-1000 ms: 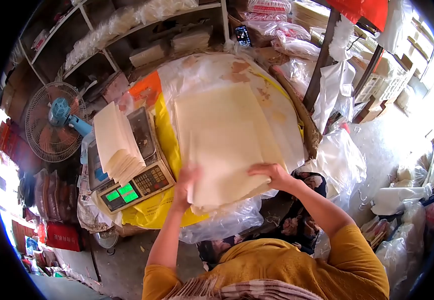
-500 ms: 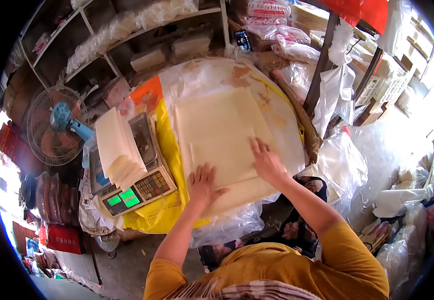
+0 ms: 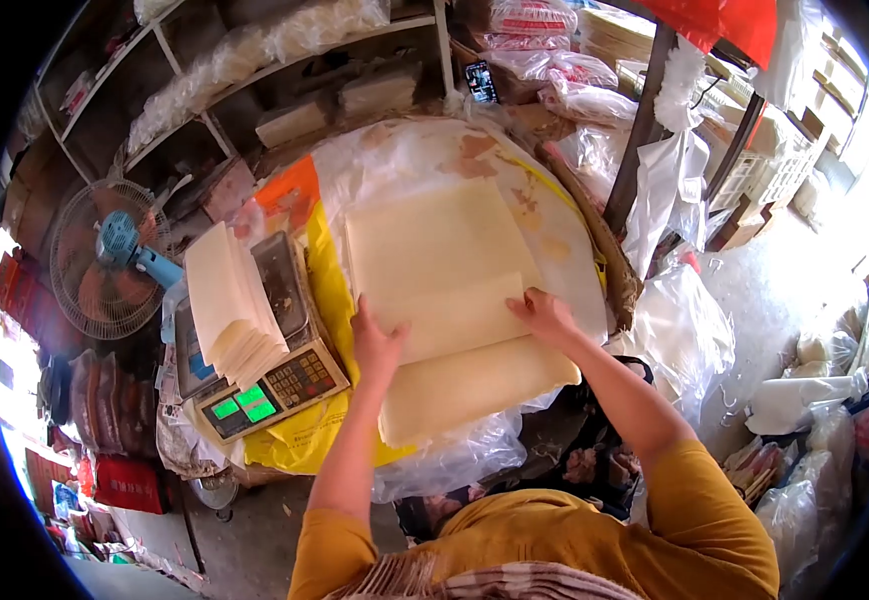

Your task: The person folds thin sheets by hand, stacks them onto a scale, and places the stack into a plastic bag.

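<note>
On the covered table lies a stack of thin, pale cream sheets (image 3: 435,240), with a folded flap across its middle. The front part (image 3: 475,390) of the sheets curves over the table's near edge. At the left edge of the fold, my left hand (image 3: 379,342) grips the sheet, its thumb lying over the top and its fingers along the side. My right hand (image 3: 547,316) pinches the right edge of the same fold between thumb and fingers. The undersides of both grips are hidden.
Left of the stack is a digital scale (image 3: 300,385) with green displays, bearing a bundle of folded cream sheets (image 3: 230,300). A blue fan (image 3: 120,240) stands farther left. A phone (image 3: 481,82) is propped at the back, and clear plastic bags (image 3: 690,330) hang on the right.
Both hands have gone from lying flat on the sheets to gripping the fold's side edges. The left hand moved away from my body, and a folded flap now shows.
</note>
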The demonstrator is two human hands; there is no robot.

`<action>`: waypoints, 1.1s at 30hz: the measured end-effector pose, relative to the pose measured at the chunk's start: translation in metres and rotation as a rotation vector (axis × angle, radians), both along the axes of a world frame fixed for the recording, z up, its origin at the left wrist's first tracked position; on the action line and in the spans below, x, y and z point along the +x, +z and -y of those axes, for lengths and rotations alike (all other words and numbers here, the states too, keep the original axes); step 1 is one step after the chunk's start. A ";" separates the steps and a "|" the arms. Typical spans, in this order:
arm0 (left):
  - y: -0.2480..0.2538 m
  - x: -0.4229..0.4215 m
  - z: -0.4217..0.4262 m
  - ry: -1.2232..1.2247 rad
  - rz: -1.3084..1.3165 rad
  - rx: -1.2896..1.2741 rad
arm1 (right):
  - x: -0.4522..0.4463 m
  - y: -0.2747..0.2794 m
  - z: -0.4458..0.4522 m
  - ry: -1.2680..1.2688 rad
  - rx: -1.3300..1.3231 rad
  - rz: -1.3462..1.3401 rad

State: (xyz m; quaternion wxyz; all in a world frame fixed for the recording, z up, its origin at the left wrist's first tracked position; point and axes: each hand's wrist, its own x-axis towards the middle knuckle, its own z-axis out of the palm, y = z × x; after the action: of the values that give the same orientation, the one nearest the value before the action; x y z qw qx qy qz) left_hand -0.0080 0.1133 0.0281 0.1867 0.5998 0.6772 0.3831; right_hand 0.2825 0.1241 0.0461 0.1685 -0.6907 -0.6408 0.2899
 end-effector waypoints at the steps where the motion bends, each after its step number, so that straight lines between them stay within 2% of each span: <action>1: -0.017 0.005 -0.010 -0.055 -0.260 0.168 | -0.005 -0.007 -0.008 -0.028 0.023 0.068; 2: -0.034 0.009 -0.020 -0.110 -0.520 0.336 | -0.009 -0.013 -0.015 -0.054 0.046 0.137; 3: -0.037 0.015 -0.024 -0.245 -0.446 -0.006 | -0.012 -0.009 -0.018 -0.033 0.020 0.181; 5: -0.044 0.022 -0.017 -0.220 -0.522 -0.013 | -0.016 -0.001 -0.022 0.010 -0.035 0.270; 8: -0.038 0.026 -0.012 -0.216 -0.528 -0.081 | -0.023 -0.014 -0.017 0.337 0.583 0.371; 11: -0.040 0.027 -0.012 -0.204 -0.547 -0.070 | -0.029 -0.052 -0.008 0.403 0.586 0.466; 13: -0.043 0.027 -0.011 -0.201 -0.547 -0.058 | -0.030 -0.055 -0.012 0.394 0.596 0.518; 16: -0.039 0.022 -0.015 -0.215 -0.409 -0.087 | -0.036 -0.042 0.000 0.318 0.495 0.534; 19: -0.039 0.029 0.004 0.164 0.079 0.239 | -0.062 -0.021 0.023 0.244 0.309 0.506; 20: -0.033 0.034 0.013 0.115 0.374 0.053 | -0.069 -0.020 0.036 0.226 0.236 0.495; 22: 0.000 0.044 0.043 0.038 0.964 -0.311 | -0.074 -0.023 0.053 0.360 0.314 0.387; 24: -0.005 0.042 0.053 -0.033 0.895 -0.154 | -0.074 -0.025 0.057 0.440 0.369 0.253; 25: -0.009 0.031 0.053 -0.063 0.849 -0.075 | -0.067 -0.051 0.050 0.414 0.449 0.299; 26: -0.024 0.007 0.039 -0.143 0.543 0.161 | -0.060 -0.075 0.041 0.377 0.525 0.341; 27: -0.007 -0.012 0.033 -0.126 0.562 0.226 | -0.058 -0.070 0.040 0.404 0.500 0.303; 28: 0.039 -0.034 0.032 -0.103 0.369 0.289 | -0.054 -0.056 0.043 0.418 0.474 0.270; 30: 0.129 -0.067 0.036 -0.097 0.721 0.433 | -0.055 -0.047 0.044 0.425 0.453 0.254; 31: 0.154 -0.095 0.031 0.034 0.586 0.414 | -0.056 -0.047 0.046 0.422 0.460 0.268; 32: 0.187 -0.112 0.037 0.053 0.707 0.371 | -0.056 -0.047 0.046 0.415 0.467 0.283; 33: 0.196 -0.146 0.027 0.032 0.620 0.354 | -0.056 -0.047 0.046 0.414 0.471 0.283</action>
State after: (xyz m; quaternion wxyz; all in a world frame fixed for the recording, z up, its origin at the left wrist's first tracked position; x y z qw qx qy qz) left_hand -0.1539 0.0860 0.2245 0.2704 0.4674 0.5207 0.6613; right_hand 0.2262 0.0780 -0.0010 0.1701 -0.5214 -0.8338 0.0633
